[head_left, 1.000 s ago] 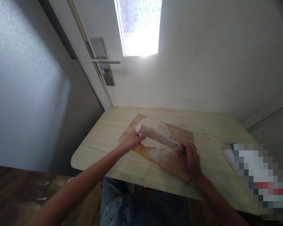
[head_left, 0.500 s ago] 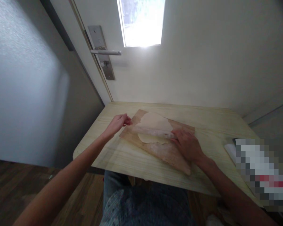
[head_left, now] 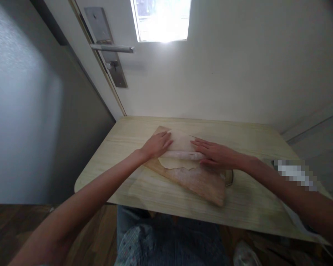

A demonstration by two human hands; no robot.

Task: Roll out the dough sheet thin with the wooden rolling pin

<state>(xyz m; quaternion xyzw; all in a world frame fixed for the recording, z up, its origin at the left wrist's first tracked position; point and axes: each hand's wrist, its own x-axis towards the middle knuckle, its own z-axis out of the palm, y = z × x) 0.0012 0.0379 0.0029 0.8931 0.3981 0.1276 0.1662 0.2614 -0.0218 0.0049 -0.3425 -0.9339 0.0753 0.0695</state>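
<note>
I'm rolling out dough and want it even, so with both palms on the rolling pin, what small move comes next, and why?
Probably draw the rolling pin back toward you. Both the left hand and right hand lie flat on its ends, and it sits partway across the dough sheet. A strip of dough on the wooden board shows on your side of the pin.

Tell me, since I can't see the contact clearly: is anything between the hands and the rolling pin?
Nothing visible. The left hand and right hand lie flat on the rolling pin, which rests on the dough on the wooden board.
</note>
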